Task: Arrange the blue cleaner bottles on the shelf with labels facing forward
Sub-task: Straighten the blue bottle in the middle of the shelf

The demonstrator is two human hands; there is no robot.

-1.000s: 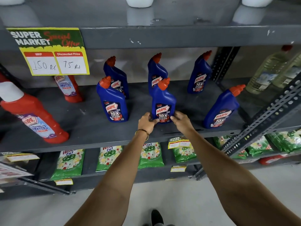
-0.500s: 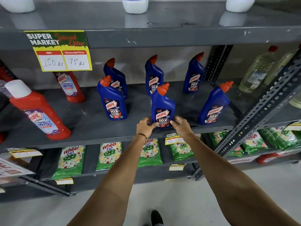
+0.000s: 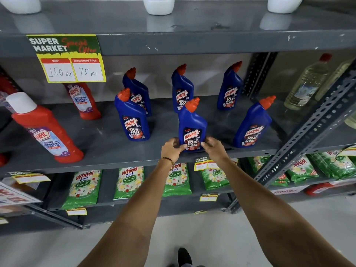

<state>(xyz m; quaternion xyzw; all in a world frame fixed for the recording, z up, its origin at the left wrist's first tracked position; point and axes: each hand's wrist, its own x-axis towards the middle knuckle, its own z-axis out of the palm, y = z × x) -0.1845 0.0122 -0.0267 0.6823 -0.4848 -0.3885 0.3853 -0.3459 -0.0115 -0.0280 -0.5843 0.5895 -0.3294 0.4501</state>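
Several blue cleaner bottles with orange caps stand on the grey middle shelf (image 3: pixel 107 151). The front middle bottle (image 3: pixel 191 126) stands upright near the shelf's front edge, label facing me. My left hand (image 3: pixel 170 149) grips its base from the left and my right hand (image 3: pixel 212 146) from the right. Another front bottle (image 3: pixel 133 118) stands to the left and one (image 3: pixel 252 126) leans at the right. Behind them stand three more blue bottles (image 3: pixel 137 93), (image 3: pixel 182 89), (image 3: pixel 230 87), all with labels toward me.
Red bathroom cleaner bottles (image 3: pixel 46 130), (image 3: pixel 82 101) stand at the left of the same shelf. A yellow price sign (image 3: pixel 71 60) hangs from the shelf above. Green detergent packs (image 3: pixel 84 187) lie on the lower shelf. A slanted metal upright (image 3: pixel 308 130) and clear bottles (image 3: pixel 306 83) are at the right.
Both hands have stayed on the front middle bottle's base, and it has come slightly toward the shelf's front edge. My view has shifted a little.
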